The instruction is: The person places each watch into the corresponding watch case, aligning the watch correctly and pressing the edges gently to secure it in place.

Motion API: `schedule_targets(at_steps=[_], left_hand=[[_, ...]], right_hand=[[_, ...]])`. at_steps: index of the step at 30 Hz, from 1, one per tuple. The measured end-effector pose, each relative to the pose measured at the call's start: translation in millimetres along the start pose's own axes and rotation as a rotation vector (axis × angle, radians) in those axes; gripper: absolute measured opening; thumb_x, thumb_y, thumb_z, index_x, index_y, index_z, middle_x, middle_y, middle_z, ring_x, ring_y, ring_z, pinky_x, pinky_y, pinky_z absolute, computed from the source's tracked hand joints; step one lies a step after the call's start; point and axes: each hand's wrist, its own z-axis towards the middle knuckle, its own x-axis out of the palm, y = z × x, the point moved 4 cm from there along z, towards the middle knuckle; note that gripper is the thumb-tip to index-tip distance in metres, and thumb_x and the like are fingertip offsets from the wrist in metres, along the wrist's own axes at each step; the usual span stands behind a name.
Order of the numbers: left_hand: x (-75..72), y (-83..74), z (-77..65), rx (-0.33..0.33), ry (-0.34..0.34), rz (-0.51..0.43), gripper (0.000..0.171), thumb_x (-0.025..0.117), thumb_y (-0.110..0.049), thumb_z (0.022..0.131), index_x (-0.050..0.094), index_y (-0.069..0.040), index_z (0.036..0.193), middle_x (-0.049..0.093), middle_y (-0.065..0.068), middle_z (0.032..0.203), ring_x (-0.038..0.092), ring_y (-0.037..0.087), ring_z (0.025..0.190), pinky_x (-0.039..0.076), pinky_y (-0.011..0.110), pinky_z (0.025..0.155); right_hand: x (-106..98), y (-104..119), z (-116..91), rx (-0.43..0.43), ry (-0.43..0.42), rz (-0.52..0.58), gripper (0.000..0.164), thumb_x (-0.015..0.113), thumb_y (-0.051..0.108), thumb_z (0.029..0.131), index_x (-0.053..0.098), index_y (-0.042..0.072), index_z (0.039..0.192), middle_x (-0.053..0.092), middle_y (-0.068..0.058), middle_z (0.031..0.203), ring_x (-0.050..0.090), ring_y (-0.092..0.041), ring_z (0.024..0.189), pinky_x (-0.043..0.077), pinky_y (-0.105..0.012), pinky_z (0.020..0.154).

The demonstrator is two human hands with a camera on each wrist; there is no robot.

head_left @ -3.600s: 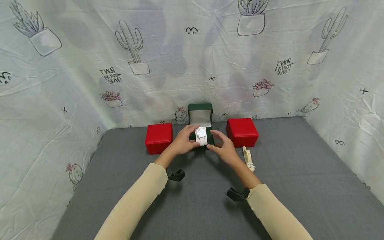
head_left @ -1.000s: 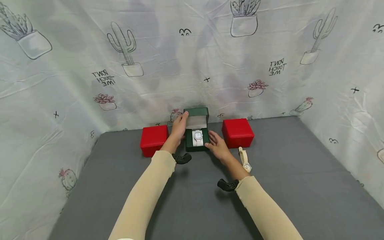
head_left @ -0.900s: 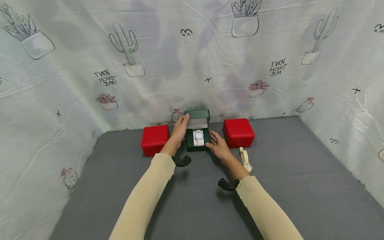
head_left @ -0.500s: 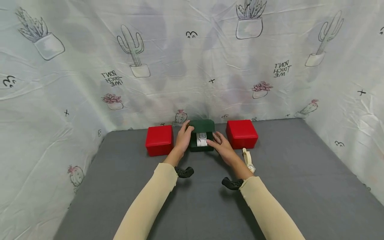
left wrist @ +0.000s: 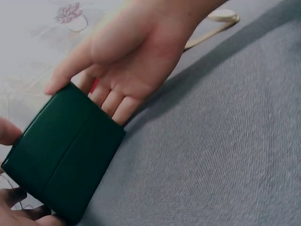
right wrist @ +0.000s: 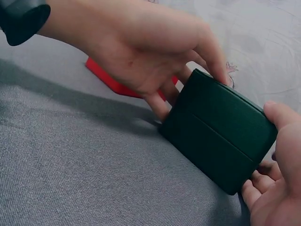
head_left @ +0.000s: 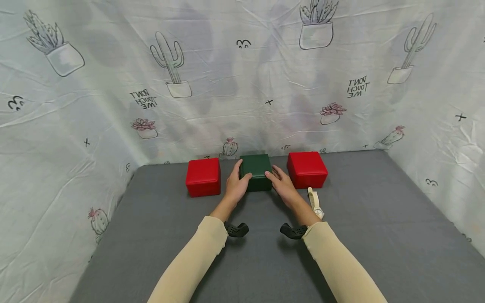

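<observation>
A green watch box (head_left: pixel 255 165) stands closed on the table between two red boxes, its lid down over the white watch, which is hidden. My left hand (head_left: pixel 236 186) grips its left side, thumb on the lid's front edge and fingers along the side. On the opposite side my right hand (head_left: pixel 285 187) holds the box the same way, thumb on the lid. The left wrist view shows the green box (left wrist: pixel 66 146) with the right hand (left wrist: pixel 127 61) behind it. In the right wrist view the left hand (right wrist: pixel 146 52) reaches across beyond the box (right wrist: pixel 221 132).
One red box (head_left: pixel 203 176) stands left of the green box, another red box (head_left: pixel 307 169) right of it. A cream-strapped watch (head_left: pixel 315 203) lies by the right forearm. A printed curtain (head_left: pixel 242 84) rises behind the grey table (head_left: pixel 261 269).
The white watch was set into the open green box. My left hand went up to the lid and swung it down shut, while the right hand stayed at the box's right side.
</observation>
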Motion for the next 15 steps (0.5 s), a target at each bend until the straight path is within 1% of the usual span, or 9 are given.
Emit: schedule_targets(at_steps=[4, 6, 9, 12, 15], left_hand=[[1.7, -2.3, 0.1, -0.017, -0.002, 0.008, 0.063, 0.052, -0.033, 0.094, 0.027, -0.032, 0.152, 0.034, 0.004, 0.156, 0.038, 0.030, 0.137, 0.034, 0.057, 0.109], [2.1, -3.6, 1.0, -0.024, 0.002, 0.011, 0.064, 0.052, -0.033, 0.094, 0.026, -0.032, 0.152, 0.033, 0.004, 0.156, 0.038, 0.030, 0.137, 0.035, 0.057, 0.108], [1.0, -8.0, 1.5, -0.030, 0.003, 0.023, 0.067, 0.053, -0.031, 0.092, 0.025, -0.028, 0.153, 0.031, 0.005, 0.157, 0.037, 0.030, 0.137, 0.034, 0.057, 0.109], [-1.5, -15.0, 2.1, -0.007, -0.009, 0.062, 0.070, 0.055, -0.030, 0.091, 0.024, -0.024, 0.154, 0.028, 0.005, 0.158, 0.033, 0.030, 0.140, 0.032, 0.056, 0.111], [-3.8, -24.9, 2.5, 0.051, -0.030, 0.133, 0.070, 0.056, -0.030, 0.091, 0.025, -0.021, 0.154, 0.024, 0.007, 0.160, 0.028, 0.031, 0.144, 0.029, 0.056, 0.114]], right_hand=[[-2, 1, 0, -0.001, -0.014, -0.030, 0.067, 0.052, 0.042, 0.098, 0.028, 0.012, 0.153, 0.037, -0.014, 0.153, 0.039, -0.029, 0.139, 0.030, -0.049, 0.116], [-3, 2, 0, -0.010, -0.020, -0.049, 0.068, 0.052, 0.043, 0.098, 0.028, 0.011, 0.152, 0.038, -0.015, 0.152, 0.040, -0.030, 0.138, 0.031, -0.049, 0.115], [-3, 5, -2, -0.052, -0.052, -0.093, 0.068, 0.055, 0.041, 0.097, 0.030, 0.009, 0.151, 0.037, -0.014, 0.153, 0.039, -0.030, 0.140, 0.034, -0.049, 0.114], [-5, 12, -7, -0.104, -0.104, -0.146, 0.067, 0.058, 0.038, 0.096, 0.032, 0.008, 0.150, 0.036, -0.013, 0.154, 0.038, -0.030, 0.141, 0.036, -0.048, 0.112], [-7, 23, -13, -0.150, -0.141, -0.196, 0.065, 0.058, 0.036, 0.096, 0.033, 0.009, 0.149, 0.036, -0.013, 0.155, 0.039, -0.030, 0.141, 0.038, -0.047, 0.111]])
